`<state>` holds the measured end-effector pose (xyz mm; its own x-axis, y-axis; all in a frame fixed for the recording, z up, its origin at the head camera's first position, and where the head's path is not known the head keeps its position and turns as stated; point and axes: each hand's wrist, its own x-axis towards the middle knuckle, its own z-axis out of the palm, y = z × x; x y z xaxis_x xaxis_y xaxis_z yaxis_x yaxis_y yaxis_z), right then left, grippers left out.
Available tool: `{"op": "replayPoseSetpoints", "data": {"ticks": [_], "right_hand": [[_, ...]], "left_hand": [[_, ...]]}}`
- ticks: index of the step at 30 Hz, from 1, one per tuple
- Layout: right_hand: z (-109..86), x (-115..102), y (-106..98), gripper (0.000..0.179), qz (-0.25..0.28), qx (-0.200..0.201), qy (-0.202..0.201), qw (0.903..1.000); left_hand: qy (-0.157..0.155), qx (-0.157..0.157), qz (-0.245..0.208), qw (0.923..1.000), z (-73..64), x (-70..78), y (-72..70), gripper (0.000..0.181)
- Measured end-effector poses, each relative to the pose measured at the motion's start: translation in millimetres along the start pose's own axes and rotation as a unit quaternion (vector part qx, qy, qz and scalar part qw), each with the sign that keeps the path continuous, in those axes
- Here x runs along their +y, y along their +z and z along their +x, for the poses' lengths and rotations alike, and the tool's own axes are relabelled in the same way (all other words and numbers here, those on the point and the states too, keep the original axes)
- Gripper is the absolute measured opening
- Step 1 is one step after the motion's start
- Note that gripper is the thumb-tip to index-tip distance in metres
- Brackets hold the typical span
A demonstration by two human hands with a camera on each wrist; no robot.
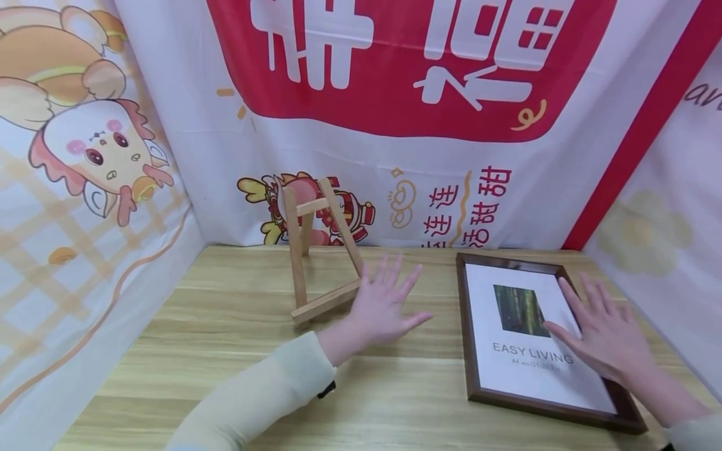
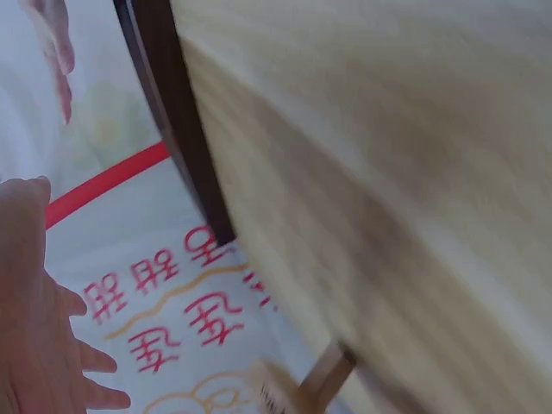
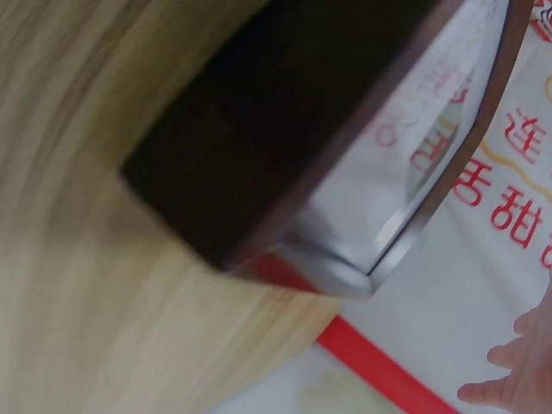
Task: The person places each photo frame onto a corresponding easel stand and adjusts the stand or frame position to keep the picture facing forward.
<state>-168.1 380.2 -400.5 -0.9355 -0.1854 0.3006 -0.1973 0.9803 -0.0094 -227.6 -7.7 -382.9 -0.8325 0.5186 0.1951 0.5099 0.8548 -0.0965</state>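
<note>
My left hand (image 1: 383, 307), fingers spread, is in front of a small wooden easel (image 1: 296, 250) and overlaps the right end of its ledge in the head view. Nothing is held in it. To the right lies a brown picture frame (image 1: 470, 351) with a white "EASY LIVING" sheet (image 1: 507, 382) and a forest photo. Over its right side my right hand (image 1: 606, 329) is spread out and hides part of that edge. In the right wrist view, the fingers (image 3: 509, 375) appear apart from the frame (image 3: 259, 129). The left wrist view shows the left hand (image 2: 39, 328) with fingers extended.
The wood-grain table (image 1: 383, 407) carries the easel and frame. A white cloth with a red panel (image 1: 395, 81) hangs along the back. Printed cloths stand at the left (image 1: 84, 207) and right (image 1: 665, 188), close to the table's sides.
</note>
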Motion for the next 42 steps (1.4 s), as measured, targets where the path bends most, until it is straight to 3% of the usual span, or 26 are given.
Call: {"op": "replayPoseSetpoints", "data": {"ticks": [11,16,22,28,31,34,42], "right_hand": [[-11.1,41,18,0.091,0.049,-0.039,0.016,0.9979],[-12.6,55,21,0.093,0.063,-0.065,0.024,0.9956],[-12.3,65,21,0.095,0.121,-0.111,0.054,0.9849],[-18.0,76,24,0.099,0.191,-0.13,0.063,0.9709],[-19.6,81,28,0.101,0.203,-0.135,0.068,0.9675],[-21.1,86,32,0.102,0.202,-0.14,0.074,0.9665],[-22.6,91,37,0.1,0.188,-0.157,0.1,0.9643]], "left_hand": [[-0.014,-0.034,-0.069,0.9969,35.2,37.4,30.5,0.094],[-0.034,-0.051,-0.13,0.9897,47.7,50.7,41.2,0.096],[-0.041,-0.093,-0.214,0.9715,55.0,62.3,52.2,0.101],[-0.024,-0.126,-0.319,0.9391,57.1,65.2,56.9,0.105],[-0.024,-0.133,-0.343,0.9296,58.0,65.8,59.7,0.107],[-0.019,-0.14,-0.34,0.9296,59.7,67.6,63.4,0.108],[-0.011,-0.136,-0.317,0.9383,59.6,75.0,65.7,0.104]]}}
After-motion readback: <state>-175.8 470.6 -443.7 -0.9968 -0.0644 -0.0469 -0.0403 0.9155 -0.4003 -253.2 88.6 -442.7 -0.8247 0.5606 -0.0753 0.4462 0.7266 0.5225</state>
